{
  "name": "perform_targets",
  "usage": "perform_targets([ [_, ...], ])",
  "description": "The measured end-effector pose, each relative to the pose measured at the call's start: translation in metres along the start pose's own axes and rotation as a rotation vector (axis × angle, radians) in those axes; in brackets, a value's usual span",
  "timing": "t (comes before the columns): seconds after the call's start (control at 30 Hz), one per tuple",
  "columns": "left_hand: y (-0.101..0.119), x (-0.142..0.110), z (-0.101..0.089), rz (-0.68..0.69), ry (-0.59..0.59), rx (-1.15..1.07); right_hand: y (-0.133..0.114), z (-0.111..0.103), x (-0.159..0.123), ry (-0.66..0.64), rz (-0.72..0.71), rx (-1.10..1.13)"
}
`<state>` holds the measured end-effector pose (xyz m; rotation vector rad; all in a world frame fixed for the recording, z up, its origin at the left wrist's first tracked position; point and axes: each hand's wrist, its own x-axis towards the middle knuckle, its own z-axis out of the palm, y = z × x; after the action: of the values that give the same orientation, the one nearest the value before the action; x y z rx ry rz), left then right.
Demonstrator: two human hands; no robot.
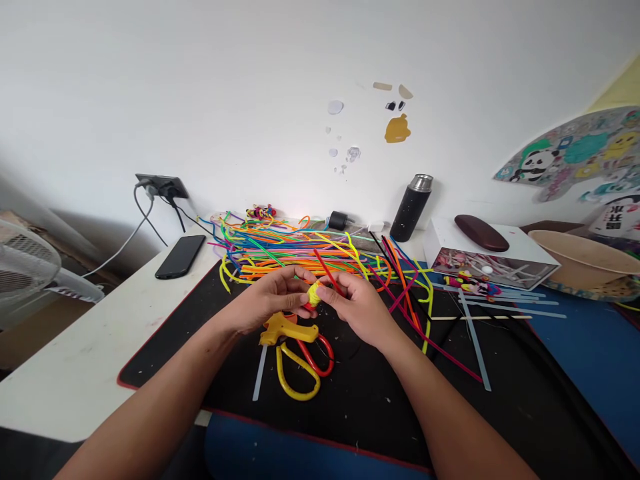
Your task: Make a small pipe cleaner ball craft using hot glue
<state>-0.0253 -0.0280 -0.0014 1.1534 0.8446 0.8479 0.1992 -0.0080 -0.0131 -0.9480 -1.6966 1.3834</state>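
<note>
Between my two hands is a small yellow coil of wound pipe cleaner [313, 294], with some orange-red at its edges. My left hand [280, 299] pinches it from the left with thumb and fingertips. From the right, my right hand [353, 303] closes its thumb and fingers on the same piece. A red pipe cleaner [327, 270] sticks up and to the left out of my right hand. Just below the hands lies a yellow glue gun [290, 330] with a translucent glue stick [259, 373] at its rear. Scissors [300, 377] with yellow and red handles lie partly under it.
Many coloured pipe cleaners [300, 250] are heaped behind my hands. A black phone [181, 257] lies left, near a fan [30, 260]. At right are a black flask [411, 208], a white box [520, 240], loose glue sticks [475, 340] and a bowl [585, 253].
</note>
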Motion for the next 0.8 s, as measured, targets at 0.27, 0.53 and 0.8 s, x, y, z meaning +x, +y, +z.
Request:
perform_targets([
  [0.27,0.004,0.004,-0.009,0.127,0.101,-0.202,0.003,-0.003,0.003,0.000,0.047,0.052],
  [0.53,0.007,0.007,-0.015,0.230,0.266,-0.340,0.005,-0.004,0.003,0.097,0.033,-0.846],
  [0.8,0.009,0.005,-0.014,0.230,0.289,-0.322,0.000,-0.006,0.001,0.181,0.044,-1.072],
])
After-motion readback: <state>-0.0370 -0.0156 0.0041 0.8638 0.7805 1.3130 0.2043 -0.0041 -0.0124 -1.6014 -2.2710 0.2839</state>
